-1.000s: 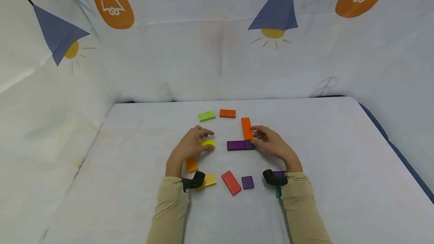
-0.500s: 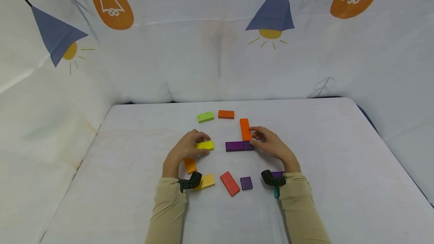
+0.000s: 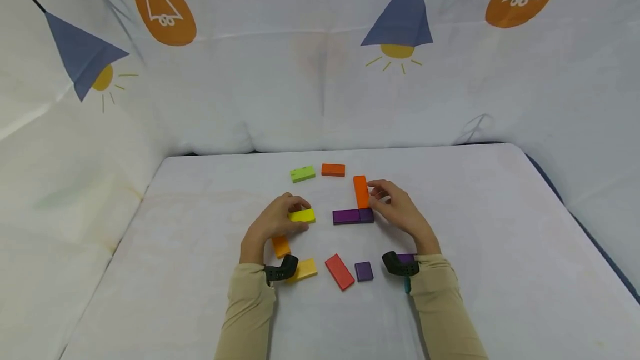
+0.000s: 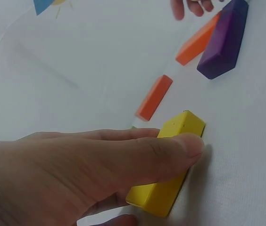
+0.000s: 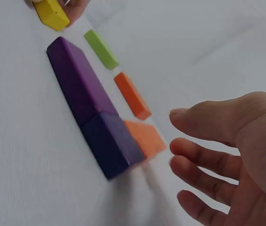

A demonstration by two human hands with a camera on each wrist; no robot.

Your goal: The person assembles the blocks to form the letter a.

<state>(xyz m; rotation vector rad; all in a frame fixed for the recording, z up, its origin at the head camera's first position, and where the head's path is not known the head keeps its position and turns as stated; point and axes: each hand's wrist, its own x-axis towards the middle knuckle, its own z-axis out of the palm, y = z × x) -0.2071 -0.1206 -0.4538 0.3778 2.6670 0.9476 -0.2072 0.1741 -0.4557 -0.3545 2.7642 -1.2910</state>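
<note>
My left hand (image 3: 272,218) pinches a bright yellow block (image 4: 175,127) between the thumb on its near side and fingers on the far side. My right hand (image 3: 400,210) hovers with loosely bent fingers just right of an orange block (image 3: 360,192); in the right wrist view a gap shows between its fingertips and the blocks. That orange block points away from me. Its near end meets a dark purple square block (image 5: 112,143), which lies end to end with a longer purple block (image 5: 78,80).
Behind lie a light green block (image 3: 302,174) and a dark orange block (image 3: 333,170). Nearer are an orange block (image 3: 281,246), a pale yellow block (image 3: 306,269), a red block (image 3: 339,272) and a purple square (image 3: 364,271). Purple (image 3: 406,258) and teal (image 3: 407,285) blocks are partly hidden by the right wrist.
My left thumb and fingers have come down around the yellow block and taken hold of it. My right hand has let go of the dark purple square and lifted slightly away.
</note>
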